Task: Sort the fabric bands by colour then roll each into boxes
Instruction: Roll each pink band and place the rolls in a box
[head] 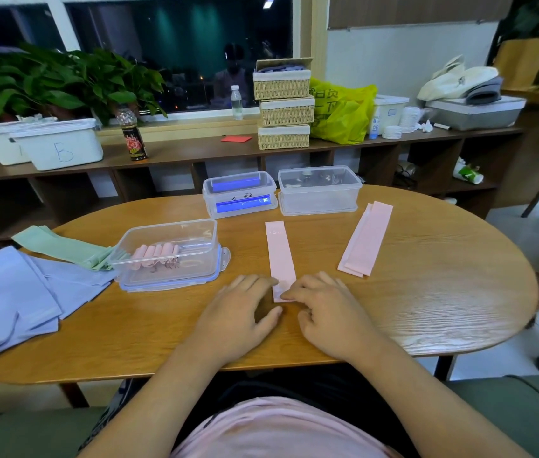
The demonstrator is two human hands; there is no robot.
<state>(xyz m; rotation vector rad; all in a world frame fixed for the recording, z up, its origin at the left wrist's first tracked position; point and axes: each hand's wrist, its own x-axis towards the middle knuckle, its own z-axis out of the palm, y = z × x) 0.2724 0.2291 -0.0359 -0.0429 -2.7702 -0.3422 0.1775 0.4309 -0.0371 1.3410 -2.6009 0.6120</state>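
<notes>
A pink fabric band (pixel 281 252) lies flat and lengthwise on the wooden table (pixel 426 309), running away from me. My left hand (pixel 241 312) and my right hand (pixel 324 305) meet at its near end, fingertips pinching the folded-up edge. A clear box (pixel 169 252) to the left holds several rolled pink bands (pixel 157 254). More flat pink bands (pixel 365 239) lie in a small stack to the right. Green bands (pixel 63 247) and pale blue bands (pixel 20 299) are spread at the far left.
Two more clear boxes stand at the table's far side: a stack with blue lids (pixel 240 193) and a lidded box (pixel 319 190). Behind is a shelf with white bins (pixel 60 147), wicker baskets (pixel 284 104) and a yellow bag (pixel 340 110).
</notes>
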